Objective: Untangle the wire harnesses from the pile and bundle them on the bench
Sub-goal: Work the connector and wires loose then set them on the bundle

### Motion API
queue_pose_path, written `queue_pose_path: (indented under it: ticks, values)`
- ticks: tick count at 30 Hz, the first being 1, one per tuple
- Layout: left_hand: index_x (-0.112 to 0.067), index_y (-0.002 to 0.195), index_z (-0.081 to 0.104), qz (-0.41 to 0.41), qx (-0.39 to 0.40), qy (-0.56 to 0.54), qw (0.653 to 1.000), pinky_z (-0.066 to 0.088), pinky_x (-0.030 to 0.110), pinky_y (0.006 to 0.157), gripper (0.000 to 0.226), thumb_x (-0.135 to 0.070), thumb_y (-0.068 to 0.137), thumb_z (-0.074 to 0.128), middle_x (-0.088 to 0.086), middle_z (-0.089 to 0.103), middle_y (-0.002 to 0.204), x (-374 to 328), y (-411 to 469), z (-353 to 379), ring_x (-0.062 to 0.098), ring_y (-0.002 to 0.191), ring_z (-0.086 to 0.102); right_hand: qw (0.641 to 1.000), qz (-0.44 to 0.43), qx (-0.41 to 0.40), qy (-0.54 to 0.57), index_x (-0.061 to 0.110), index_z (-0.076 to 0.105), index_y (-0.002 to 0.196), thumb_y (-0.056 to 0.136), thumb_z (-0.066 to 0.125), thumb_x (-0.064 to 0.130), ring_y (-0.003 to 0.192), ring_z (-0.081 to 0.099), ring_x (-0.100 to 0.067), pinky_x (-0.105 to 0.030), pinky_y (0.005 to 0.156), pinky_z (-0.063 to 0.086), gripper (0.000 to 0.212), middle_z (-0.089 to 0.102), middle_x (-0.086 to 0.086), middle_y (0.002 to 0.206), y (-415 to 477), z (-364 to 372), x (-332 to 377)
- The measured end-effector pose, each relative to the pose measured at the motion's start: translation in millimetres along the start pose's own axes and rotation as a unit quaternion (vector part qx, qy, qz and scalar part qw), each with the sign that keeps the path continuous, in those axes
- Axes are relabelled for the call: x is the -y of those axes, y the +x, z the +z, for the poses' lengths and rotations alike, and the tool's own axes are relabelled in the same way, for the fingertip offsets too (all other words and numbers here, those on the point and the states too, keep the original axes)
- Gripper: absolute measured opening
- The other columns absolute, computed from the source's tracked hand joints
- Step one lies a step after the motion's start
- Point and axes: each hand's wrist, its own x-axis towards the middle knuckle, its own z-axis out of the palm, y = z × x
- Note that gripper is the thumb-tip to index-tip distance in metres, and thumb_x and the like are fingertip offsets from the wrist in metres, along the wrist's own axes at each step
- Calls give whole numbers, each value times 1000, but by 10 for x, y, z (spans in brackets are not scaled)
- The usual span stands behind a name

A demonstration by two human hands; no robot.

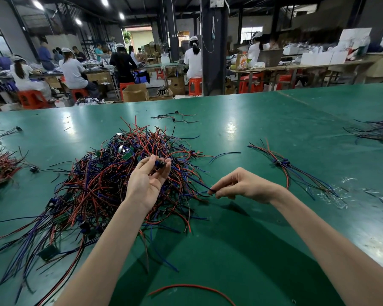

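Note:
A big tangled pile of red, blue and black wire harnesses [93, 186] with small green boards lies on the green bench [263, 133]. Above the pile, my left hand [147, 181] is raised palm up and pinches one harness's small dark connector [159, 164] at its fingertips. My right hand [241, 184] hovers to the right of the pile and pinches the blue wire [197, 182] that runs from that connector. A separated bundle of harnesses [290, 168] lies on the bench further right.
A loose red wire [192, 288] lies near the front edge. More harness heaps sit at the far left [0, 171] and far right [376, 131]. A few stray harnesses [175, 118] lie beyond the pile. Clear scraps [341, 195] litter the right side. Workers sit at benches behind.

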Motion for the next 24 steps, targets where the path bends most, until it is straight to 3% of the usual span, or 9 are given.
queue_pose_path:
  ticks: [4,24]
  values:
    - [-5,84,53,-1,-5,-2,1000,58,27,63,15,-8,98,48,15,60,85,9,-12,14,24,71,71,1000,1,24,19,1,72,98,83,62,-7,62,53,-5,-17,56,42,19,74,5,79,-17,-14,-11]
    - [-5,84,54,-7,1,10,1000,57,25,63,16,-9,98,47,13,60,86,11,-27,9,22,72,71,999,11,35,15,10,74,83,80,67,-6,57,49,-6,-17,55,40,18,65,-11,75,-9,-1,16]
